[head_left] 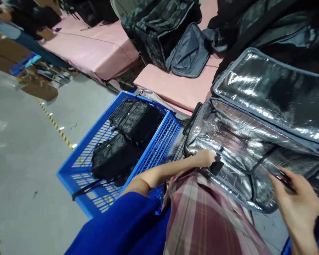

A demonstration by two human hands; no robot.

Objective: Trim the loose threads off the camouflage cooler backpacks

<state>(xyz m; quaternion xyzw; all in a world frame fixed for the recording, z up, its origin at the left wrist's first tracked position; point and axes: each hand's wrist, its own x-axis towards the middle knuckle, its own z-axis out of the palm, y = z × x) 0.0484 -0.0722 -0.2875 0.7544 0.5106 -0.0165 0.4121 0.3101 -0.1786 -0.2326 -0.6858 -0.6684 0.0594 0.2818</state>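
A large insulated bag (228, 141) with a shiny silver lining lies open in front of me, its silver lid (279, 92) folded back to the far side. My left hand (206, 158) is closed at the bag's near edge, pinching a short black strap (217, 166). Over the bag's right end, my right hand (295, 194) curls around small dark thread snips (285, 180), whose tip is blurred against the silver lining. The snips' far end is partly hidden by my fingers.
On my left stands a blue plastic crate (90, 209) holding black camouflage bags (138, 120). Pink-covered tables (95, 53) run behind, with another open camouflage bag (159, 35) and dark bags on top. Yellow-black tape (54, 122) marks the grey floor. Another person's arm (5, 28) shows far left.
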